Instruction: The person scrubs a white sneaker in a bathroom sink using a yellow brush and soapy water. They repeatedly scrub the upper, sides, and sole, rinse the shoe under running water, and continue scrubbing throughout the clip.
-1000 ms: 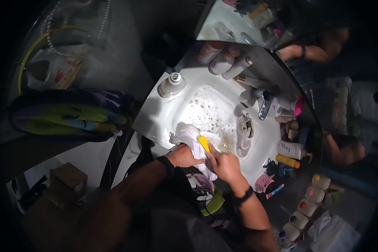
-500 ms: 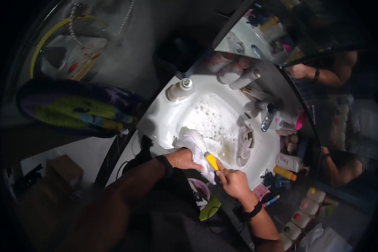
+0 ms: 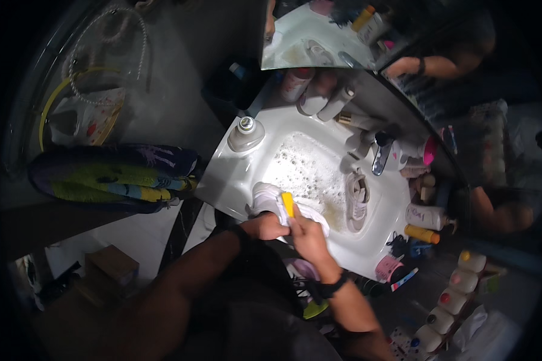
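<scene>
At the near edge of the white sink [image 3: 220,180], my left hand [image 3: 267,227] is closed around a white sneaker [image 3: 264,195], which is tilted over the basin. My right hand [image 3: 307,233] grips a yellow-handled brush [image 3: 287,204] and holds it against the upper part of this sneaker. The brush's bristles are hidden. Inside the basin, soapy water [image 3: 301,165] carries foam and bubbles. A second, greyish-white sneaker [image 3: 358,201] lies on the basin's right side, its laces showing.
A pump bottle [image 3: 245,135] stands on the sink's back left corner. The faucet [image 3: 379,157] juts in from the right, among several bottles. A lotion bottle [image 3: 424,216] and a yellow tube [image 3: 421,234] lie nearby. A colourful towel [image 3: 114,177] hangs at left; a mirror [image 3: 319,42] stands behind.
My right hand with the brush has moved up and left along the sneaker, now close beside my left hand. The whole view has shifted slightly.
</scene>
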Demonstrator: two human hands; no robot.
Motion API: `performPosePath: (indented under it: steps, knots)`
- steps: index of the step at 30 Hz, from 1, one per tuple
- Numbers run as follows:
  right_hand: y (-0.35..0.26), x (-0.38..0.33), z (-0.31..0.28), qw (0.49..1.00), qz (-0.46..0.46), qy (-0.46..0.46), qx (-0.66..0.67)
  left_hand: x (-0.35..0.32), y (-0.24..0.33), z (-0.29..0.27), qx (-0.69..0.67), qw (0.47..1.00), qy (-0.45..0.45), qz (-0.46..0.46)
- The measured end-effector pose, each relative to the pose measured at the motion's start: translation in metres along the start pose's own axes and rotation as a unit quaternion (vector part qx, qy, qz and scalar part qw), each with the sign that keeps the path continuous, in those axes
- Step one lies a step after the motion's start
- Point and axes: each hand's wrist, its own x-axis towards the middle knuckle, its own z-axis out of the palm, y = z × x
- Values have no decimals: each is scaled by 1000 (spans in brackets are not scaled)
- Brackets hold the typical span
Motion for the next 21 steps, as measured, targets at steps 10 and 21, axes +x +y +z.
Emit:
performPosePath:
  steps: [10, 21]
  knots:
    - [25, -19, -4, 984, 46, -16, -168, 13, -25, 11, 38, 977, 97, 184]
    - [45, -24, -8, 976, 49, -1, -214, 31, -20, 4, 247, 954, 41, 168]
